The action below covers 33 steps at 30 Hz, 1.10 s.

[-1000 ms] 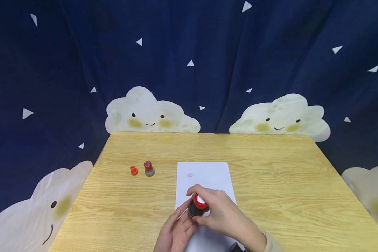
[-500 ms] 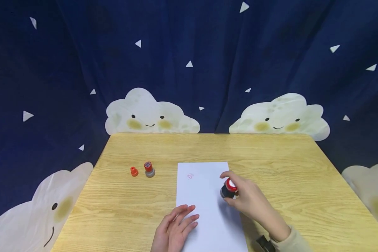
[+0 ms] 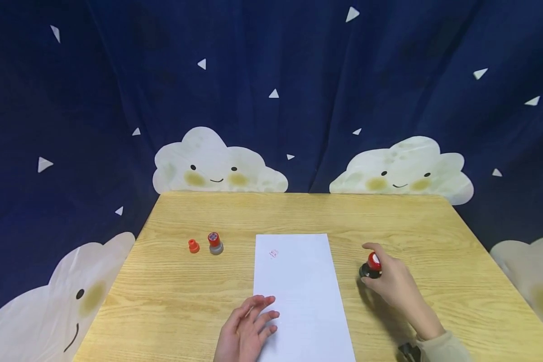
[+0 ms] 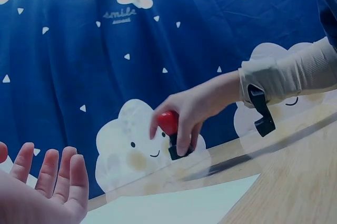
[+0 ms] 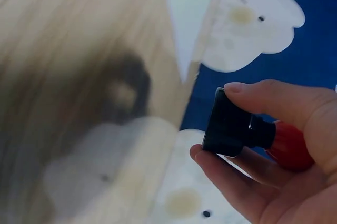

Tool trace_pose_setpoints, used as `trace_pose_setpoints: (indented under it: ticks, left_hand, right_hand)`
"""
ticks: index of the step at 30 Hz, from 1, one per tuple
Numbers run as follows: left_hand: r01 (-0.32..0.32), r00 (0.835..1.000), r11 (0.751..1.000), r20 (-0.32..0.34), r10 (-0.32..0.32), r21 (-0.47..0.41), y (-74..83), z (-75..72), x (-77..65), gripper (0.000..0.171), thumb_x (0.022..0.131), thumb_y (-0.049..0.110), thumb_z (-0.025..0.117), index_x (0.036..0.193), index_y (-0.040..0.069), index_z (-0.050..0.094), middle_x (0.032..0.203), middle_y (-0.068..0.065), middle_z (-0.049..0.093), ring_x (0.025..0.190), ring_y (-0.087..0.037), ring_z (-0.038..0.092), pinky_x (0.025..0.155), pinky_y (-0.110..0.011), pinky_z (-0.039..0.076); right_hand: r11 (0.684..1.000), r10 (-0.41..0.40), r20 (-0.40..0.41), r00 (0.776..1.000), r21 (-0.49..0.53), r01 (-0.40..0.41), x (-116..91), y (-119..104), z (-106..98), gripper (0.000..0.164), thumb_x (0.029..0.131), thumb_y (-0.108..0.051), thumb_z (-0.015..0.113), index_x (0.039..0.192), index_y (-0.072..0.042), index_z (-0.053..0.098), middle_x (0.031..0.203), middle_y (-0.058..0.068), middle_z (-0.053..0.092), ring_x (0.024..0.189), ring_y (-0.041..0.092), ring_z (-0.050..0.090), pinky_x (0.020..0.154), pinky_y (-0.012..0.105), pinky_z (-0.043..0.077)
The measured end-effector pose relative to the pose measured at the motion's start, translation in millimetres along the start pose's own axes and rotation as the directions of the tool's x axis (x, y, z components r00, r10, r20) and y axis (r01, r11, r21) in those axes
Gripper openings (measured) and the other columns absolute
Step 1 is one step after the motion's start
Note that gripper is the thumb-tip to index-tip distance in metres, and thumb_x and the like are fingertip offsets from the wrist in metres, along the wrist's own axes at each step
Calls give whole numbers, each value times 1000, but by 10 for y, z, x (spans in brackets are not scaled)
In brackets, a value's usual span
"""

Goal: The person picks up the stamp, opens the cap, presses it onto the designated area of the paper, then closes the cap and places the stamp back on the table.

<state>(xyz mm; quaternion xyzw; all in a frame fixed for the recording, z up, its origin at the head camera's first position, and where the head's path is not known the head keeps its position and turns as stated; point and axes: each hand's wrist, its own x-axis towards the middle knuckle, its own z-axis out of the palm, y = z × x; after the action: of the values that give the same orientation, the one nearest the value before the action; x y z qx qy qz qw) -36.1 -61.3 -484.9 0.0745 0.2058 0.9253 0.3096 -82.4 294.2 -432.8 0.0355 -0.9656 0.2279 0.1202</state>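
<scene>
My right hand (image 3: 395,281) holds a stamp with a red knob (image 3: 374,261) and a black base, to the right of the paper. In the right wrist view the thumb and fingers grip its black base (image 5: 229,126), and the red knob (image 5: 290,146) points toward the palm. A white sheet of paper (image 3: 294,271) lies on the table, bearing a small red stamped print (image 3: 273,254) near its upper left. My left hand (image 3: 246,327) is at the sheet's lower left edge, palm turned up, fingers loosely bent, holding nothing; it also shows in the left wrist view (image 4: 47,192).
On the left of the wooden table (image 3: 185,301) stands a small red-and-grey stamp (image 3: 214,244), its patterned face up. A small red cap (image 3: 193,246) is beside it. A dark blue curtain (image 3: 253,60) with clouds hangs behind the table.
My right hand has carried the black-and-red stamp away from the left hand, rightward past the paper's edge. The left hand has let go of it and stayed near the paper.
</scene>
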Motion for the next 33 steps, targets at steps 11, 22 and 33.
trace_pose_setpoints:
  ticks: [11,22,33]
  left_hand:
    - [-2,999,1000,-41,3,11,-6,-8,-5,36,104,27,21,118,14,52,132,-7,48,114,-22,51,97,-34,44]
    - [2,997,1000,-73,0,21,-1,-10,-5,36,103,29,22,116,14,52,128,-6,49,108,-20,51,92,-31,44]
    - [-10,999,999,-38,11,31,2,-42,-8,38,103,29,20,115,15,53,123,-3,49,106,-18,50,90,-29,44]
  right_hand:
    - [997,74,-62,995,-1,-75,102,524,61,74,60,-6,82,126,-8,49,89,20,65,77,35,62,64,49,52]
    - [985,171,-40,984,25,-170,368,838,45,74,67,-10,81,131,-3,44,96,27,63,83,38,61,66,49,51]
    - [979,200,-41,979,41,-198,524,985,120,79,66,-7,81,134,-3,40,102,30,61,86,41,60,68,50,51]
